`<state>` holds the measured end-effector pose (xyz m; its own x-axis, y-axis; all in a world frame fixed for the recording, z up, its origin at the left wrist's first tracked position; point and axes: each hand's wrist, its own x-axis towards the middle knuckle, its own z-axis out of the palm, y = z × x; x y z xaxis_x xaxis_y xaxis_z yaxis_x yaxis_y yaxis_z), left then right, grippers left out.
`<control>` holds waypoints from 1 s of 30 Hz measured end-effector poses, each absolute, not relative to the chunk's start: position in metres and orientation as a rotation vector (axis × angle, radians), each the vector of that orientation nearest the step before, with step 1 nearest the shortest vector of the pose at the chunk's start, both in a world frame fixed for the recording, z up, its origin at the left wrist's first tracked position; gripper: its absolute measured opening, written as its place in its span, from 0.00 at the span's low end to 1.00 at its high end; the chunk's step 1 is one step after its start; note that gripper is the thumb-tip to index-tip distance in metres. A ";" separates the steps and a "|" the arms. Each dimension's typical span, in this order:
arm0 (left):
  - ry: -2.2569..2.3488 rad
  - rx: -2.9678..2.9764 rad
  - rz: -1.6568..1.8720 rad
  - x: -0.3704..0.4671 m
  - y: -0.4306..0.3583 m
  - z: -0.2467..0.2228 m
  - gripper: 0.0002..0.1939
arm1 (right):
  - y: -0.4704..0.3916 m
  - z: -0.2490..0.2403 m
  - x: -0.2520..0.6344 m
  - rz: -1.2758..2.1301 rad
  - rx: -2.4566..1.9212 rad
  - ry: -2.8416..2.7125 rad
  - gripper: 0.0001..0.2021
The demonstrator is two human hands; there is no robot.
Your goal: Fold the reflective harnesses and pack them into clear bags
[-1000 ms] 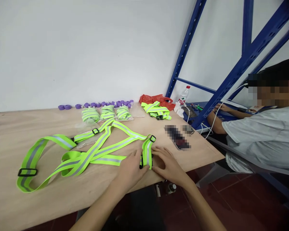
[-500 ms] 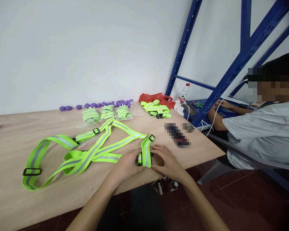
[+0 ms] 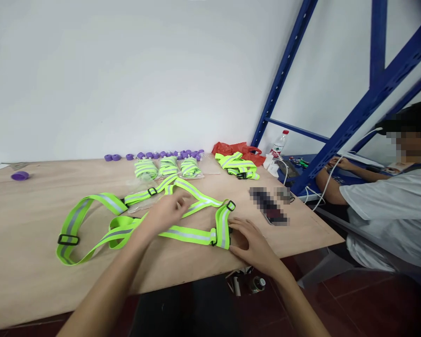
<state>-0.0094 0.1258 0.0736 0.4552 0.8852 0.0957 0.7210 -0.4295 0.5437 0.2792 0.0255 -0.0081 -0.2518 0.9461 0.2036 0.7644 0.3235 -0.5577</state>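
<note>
Across the wooden table point(image 3: 31, 290) lies our lime reflective harness point(image 3: 191, 235), partly hidden by our left arm, its wide loop point(image 3: 72, 220) curving at the left. To handle it well, we would best steady the folded right end below the black slider point(image 3: 230, 206), smooth each strap flat from there, and check for twists before pulling anything. Our right hand point(image 3: 254, 244) arches beside that end, thumb and fingers well apart, tips at the strap's edge with no visible pinch. Our left hand point(image 3: 164, 213) is over the middle straps, fingers loosely curled; it is blurred, and we cannot tell whether it grips or touches any webbing.
</note>
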 end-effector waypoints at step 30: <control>1.747 2.362 0.190 -0.052 0.233 0.183 0.15 | 0.023 -0.008 0.280 0.517 -1.510 -1.941 0.24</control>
<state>-0.0524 0.2331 0.1829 0.2945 0.9556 -0.0137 0.9302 -0.2833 0.2332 0.2802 0.0226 -0.0083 -0.1557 0.9604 0.2308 0.7186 0.2705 -0.6406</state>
